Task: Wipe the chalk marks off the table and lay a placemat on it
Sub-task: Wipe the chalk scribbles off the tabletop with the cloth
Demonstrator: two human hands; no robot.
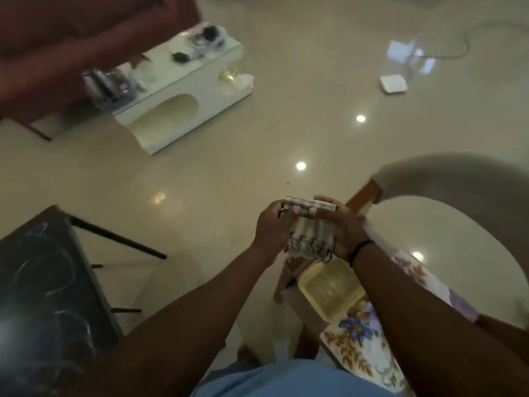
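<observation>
A folded checked cloth (310, 224) with a fringed lower edge is held up in front of me, above the floor. My left hand (272, 227) grips its left side and my right hand (340, 227) grips its right side, fingers curled over the top fold. The dark table (43, 282) with white chalk scribbles stands at the lower left, apart from both hands. A flower-patterned placemat (363, 348) lies on a chair at the lower right, partly hidden by my right forearm.
A pale yellow square container (329, 290) sits on the chair under my hands. The chair's curved grey backrest (458, 179) arcs at the right. A white low table (177, 90) with clutter stands at the far left before a red sofa (57, 38). Glossy floor lies between.
</observation>
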